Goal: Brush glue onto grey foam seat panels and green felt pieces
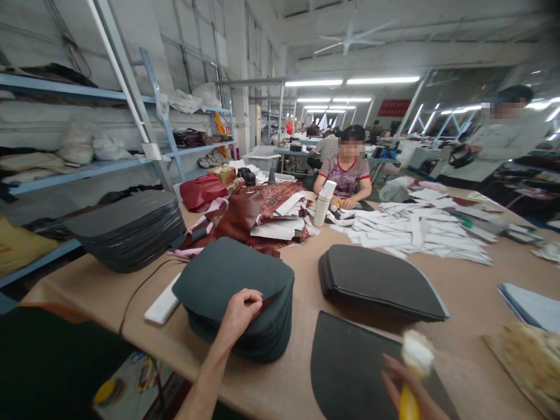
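Observation:
My left hand (243, 310) is closed in a pinch at the right edge of the top dark green panel (231, 265). That edge is slightly lifted, with a reddish-brown strip showing beneath the fingers. Under it is a thick stack of the same rounded panels. My right hand (405, 382) is closed around a yellow-handled brush (409, 399), its white head pointing up and blurred. Below this hand a single black panel (345, 361) lies flat on the table. Behind that panel stands a stack of black panels (380, 277).
The brown-covered table (301, 373) carries another tall black stack (131, 224) at left, a white bar (164, 300), a pile of reddish-brown material (236, 216), a white bottle (324, 204) and white strips (415, 227). A co-worker (345, 175) sits opposite; another person (499, 140) stands at right.

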Demonstrator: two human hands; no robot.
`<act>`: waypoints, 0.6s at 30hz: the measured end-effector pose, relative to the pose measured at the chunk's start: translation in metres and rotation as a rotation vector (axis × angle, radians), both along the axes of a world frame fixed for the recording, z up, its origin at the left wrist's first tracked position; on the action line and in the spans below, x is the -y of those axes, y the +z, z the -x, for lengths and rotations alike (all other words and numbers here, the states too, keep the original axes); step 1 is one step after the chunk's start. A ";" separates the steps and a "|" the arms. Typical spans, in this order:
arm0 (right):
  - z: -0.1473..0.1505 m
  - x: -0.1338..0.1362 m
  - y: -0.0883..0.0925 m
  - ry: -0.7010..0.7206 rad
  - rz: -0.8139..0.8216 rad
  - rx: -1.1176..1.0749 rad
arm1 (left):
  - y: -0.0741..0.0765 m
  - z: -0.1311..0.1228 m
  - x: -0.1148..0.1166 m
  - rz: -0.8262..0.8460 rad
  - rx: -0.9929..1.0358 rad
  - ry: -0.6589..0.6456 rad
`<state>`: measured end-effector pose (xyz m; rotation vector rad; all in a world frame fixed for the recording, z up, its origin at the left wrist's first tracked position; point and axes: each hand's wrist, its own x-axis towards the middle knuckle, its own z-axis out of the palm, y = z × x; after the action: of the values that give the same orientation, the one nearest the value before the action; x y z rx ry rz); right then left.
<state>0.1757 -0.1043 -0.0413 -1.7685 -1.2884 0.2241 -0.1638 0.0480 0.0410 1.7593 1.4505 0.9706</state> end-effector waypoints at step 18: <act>0.097 -0.043 0.021 0.296 -0.156 -0.103 | 0.001 -0.018 0.019 -0.214 -0.376 -0.039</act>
<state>0.0788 -0.0617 -0.0204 -1.4142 -1.4484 0.3661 -0.1461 0.0290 0.0419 2.2107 1.5761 0.8302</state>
